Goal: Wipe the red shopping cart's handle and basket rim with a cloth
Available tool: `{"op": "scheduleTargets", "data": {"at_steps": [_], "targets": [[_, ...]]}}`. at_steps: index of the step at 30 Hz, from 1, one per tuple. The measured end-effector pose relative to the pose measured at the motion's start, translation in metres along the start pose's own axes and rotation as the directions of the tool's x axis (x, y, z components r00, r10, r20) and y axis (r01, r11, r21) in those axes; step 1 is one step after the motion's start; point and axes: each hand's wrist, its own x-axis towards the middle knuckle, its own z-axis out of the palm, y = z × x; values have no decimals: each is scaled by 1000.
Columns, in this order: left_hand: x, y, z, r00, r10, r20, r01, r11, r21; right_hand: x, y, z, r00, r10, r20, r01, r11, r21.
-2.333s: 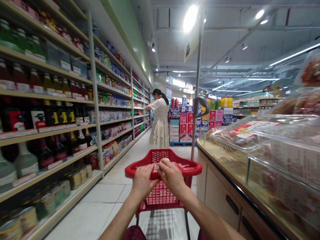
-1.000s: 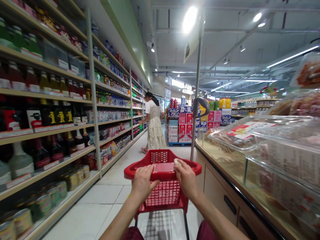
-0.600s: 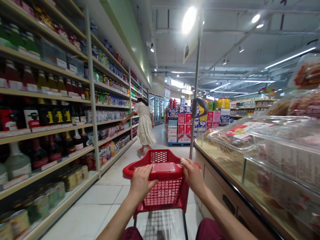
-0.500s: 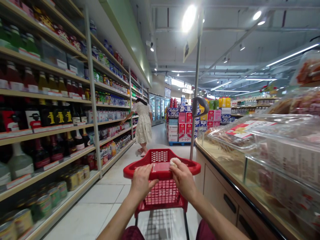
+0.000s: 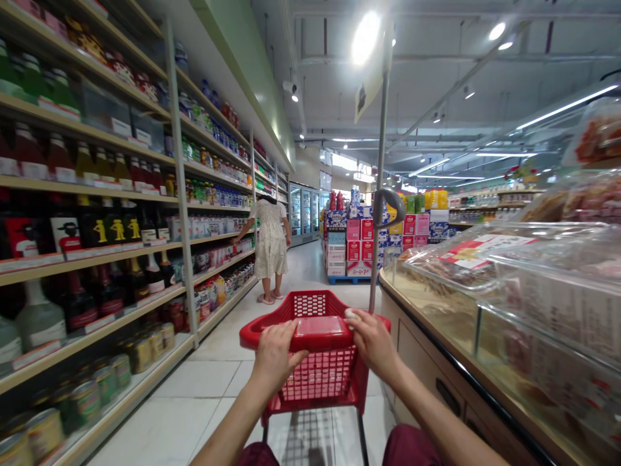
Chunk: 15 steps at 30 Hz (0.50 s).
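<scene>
A red shopping cart [image 5: 317,372] stands right in front of me, its plastic mesh basket on dark legs. My left hand [image 5: 277,349] wraps over the left part of the cart's handle [image 5: 303,342], thumb reaching inward. On the right part of that handle is my right hand [image 5: 374,340], its fingers pinched on a small crumpled white tissue [image 5: 352,315] against the red plastic. A clear panel with a pinkish face [image 5: 319,325] lies in the middle of the handle, between the two hands. How much of the tissue lies under the fingers is hidden.
Shelves [image 5: 121,252] of bottles and cans line the left. Ahead, a person in a pale dress [image 5: 270,236] reaches to the shelf. Stacked boxes [image 5: 359,249] stand beyond a grey pole [image 5: 380,149]. A counter [image 5: 427,349] with clear-packed food [image 5: 475,252] runs along the right.
My right hand has slid right along the handle with the tissue, uncovering more of the middle panel. My left hand stays put. The person ahead has shifted slightly left.
</scene>
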Motion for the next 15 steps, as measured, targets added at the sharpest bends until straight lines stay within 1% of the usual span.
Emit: {"op": "scheduleTargets", "data": {"at_steps": [1, 3, 4, 5, 6, 7, 9, 10, 11, 12, 13, 15], "targets": [[0, -1, 0, 1000, 4, -5, -4, 1000, -2, 1, 14, -5, 996, 88, 14, -88, 996, -18], [-1, -1, 2, 1000, 5, -12, -5, 1000, -3, 4, 37, -16, 963, 269, 19, -268, 963, -36], [-1, -1, 3, 1000, 1, -13, -1, 1000, -2, 4, 42, -18, 946, 324, 14, -324, 946, -29], [-1, -1, 3, 1000, -1, -14, 1, 1000, 0, 4, 42, -19, 940, 342, 7, -342, 940, -11], [-1, -2, 4, 1000, -2, -14, 2, 1000, 0, 3, 36, -18, 946, 324, 0, -324, 946, 12], [-1, -2, 5, 1000, -1, -14, 1, 1000, 0, 1, 26, -15, 964, 267, -5, -267, 963, 40], [-1, -4, 5, 1000, 4, -15, -4, 1000, -2, -4, 4, -8, 996, 86, -13, -84, 992, 92], [-1, -5, 4, 1000, 5, -14, -5, 1000, -4, -6, -4, -6, 1000, 5, -15, -3, 994, 107], [-1, -6, 4, 1000, 5, -14, -5, 1000, -4, -8, -8, -6, 999, -40, -14, 41, 993, 106], [-1, -6, 4, 1000, 5, -15, -5, 1000, -4, -8, -7, -7, 999, -38, -3, 38, 996, 87], [-1, -6, 3, 1000, 6, -15, -6, 1000, -4, -7, -1, -10, 1000, 10, 10, -11, 999, 48], [-1, -5, 4, 1000, 5, -14, -5, 1000, -4, -4, 13, -16, 985, 170, 21, -168, 984, -51]]}}
